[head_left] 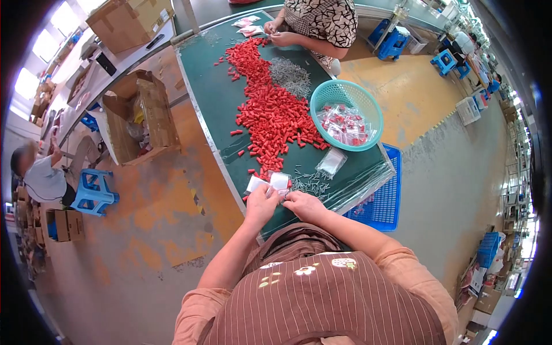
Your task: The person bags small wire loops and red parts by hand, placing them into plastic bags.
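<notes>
Both my hands meet at the near edge of the green table [215, 109]. My left hand [261, 205] is closed on a small clear bag [280, 181] with a white label. Beside it my right hand [305, 206] has its fingers pressed together at the bag's edge; what they pinch is too small to tell. Red plastic plugs [273, 115] lie heaped beyond my hands. Grey screws [310, 185] are scattered just past my right hand, near a stack of clear bags [332, 162]. A turquoise basket [376, 115] holds filled bags.
Across the table a co-worker [322, 23] handles small items by a pile of grey screws [289, 76]. A blue crate [391, 190] is at the right, below the table edge. An open cardboard box [161, 115] and a seated person [43, 178] are at the left.
</notes>
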Available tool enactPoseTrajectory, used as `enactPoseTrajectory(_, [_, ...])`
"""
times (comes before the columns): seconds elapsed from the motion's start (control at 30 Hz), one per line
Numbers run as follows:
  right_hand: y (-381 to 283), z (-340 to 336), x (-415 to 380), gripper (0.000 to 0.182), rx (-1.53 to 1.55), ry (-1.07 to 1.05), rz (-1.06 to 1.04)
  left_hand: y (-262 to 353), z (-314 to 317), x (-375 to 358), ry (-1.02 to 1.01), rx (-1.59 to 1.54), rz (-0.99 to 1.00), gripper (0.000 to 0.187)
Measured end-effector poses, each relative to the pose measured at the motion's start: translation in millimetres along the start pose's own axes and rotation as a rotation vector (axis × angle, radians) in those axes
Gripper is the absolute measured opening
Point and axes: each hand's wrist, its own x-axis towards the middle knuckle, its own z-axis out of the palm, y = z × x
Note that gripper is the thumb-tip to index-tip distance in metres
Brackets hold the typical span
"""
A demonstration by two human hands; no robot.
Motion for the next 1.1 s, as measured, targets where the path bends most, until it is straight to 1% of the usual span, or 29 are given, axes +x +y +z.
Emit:
enactPoseTrajectory(0.07, [1.6, 5.3, 3.8, 0.015, -0.076, -0.002, -0.032, 4.6, -2.3, -2.4, -0.022, -0.042, -0.038, 0.023])
enactPoseTrajectory(0.1, [3.2, 7.9, 5.9, 0.011, -0.117, -0.044, -0.027, 7.3, -4.7, -3.1, -0.030, -0.051, -0.063, 0.022])
enactPoseTrajectory(0.23, [8.1, 9.4, 10.1, 0.010, -0.103, 0.045, -0.076, 5.3, -5.4, -2.0, -0.027, -0.107, -0.135, 0.020])
enactPoseTrajectory(0.33, [14.9, 1.4, 9.7, 0.009, -0.084, -0.037, 0.057, 11.0, -10.5, -4.6, -0.020, -0.125, -0.167, 0.019])
enactPoseTrajectory(0.37, [24.1, 4.3, 7.5, 0.014, -0.025, 0.022, 0.082, 6.9, -11.8, -4.2, -0.018, -0.121, -0.179, 0.019])
enactPoseTrajectory(0.47, [26.9, -14.4, 18.1, 0.011, 0.018, 0.172, 0.199, -11.6, -10.9, 2.4, -0.008, -0.142, -0.214, 0.017])
enactPoseTrajectory(0.5, [28.3, -18.4, 22.1, 0.008, -0.006, 0.173, 0.169, -16.2, -9.5, 5.3, -0.007, -0.168, -0.221, 0.016])
enactPoseTrajectory(0.63, [47.7, -6.5, 35.3, 0.008, -0.063, 0.068, 0.084, -19.5, -6.8, 10.6, -0.056, -0.392, -0.330, 0.013])
enactPoseTrajectory(0.73, [50.7, -5.2, 40.1, 0.006, -0.122, 0.024, 0.046, -8.6, -16.9, 10.5, -0.168, -0.675, -0.480, 0.012])
enactPoseTrajectory(0.8, [51.9, -7.9, 42.9, 0.006, -0.161, -0.020, 0.032, -6.8, -17.6, 12.1, -0.168, -0.692, -0.496, 0.012])
enactPoseTrajectory(0.83, [52.4, -10.0, 45.1, 0.006, -0.167, -0.025, 0.027, -6.3, -17.4, 12.5, -0.169, -0.702, -0.501, 0.012])
enactPoseTrajectory(0.93, [58.0, -5.4, 46.8, 0.003, -0.186, -0.036, 0.114, -9.7, -14.7, 14.3, -0.162, -0.633, -0.471, 0.012])
enactPoseTrajectory(1.03, [54.5, -21.0, 50.2, 0.010, 0.014, 0.082, 0.331, -26.3, -0.9, 19.2, -0.031, -0.276, -0.256, 0.014])
enactPoseTrajectory(1.1, [32.5, -45.3, 54.5, 0.014, 0.382, 0.183, 0.436, -18.1, 1.4, 17.5, 0.014, -0.168, -0.174, 0.015])
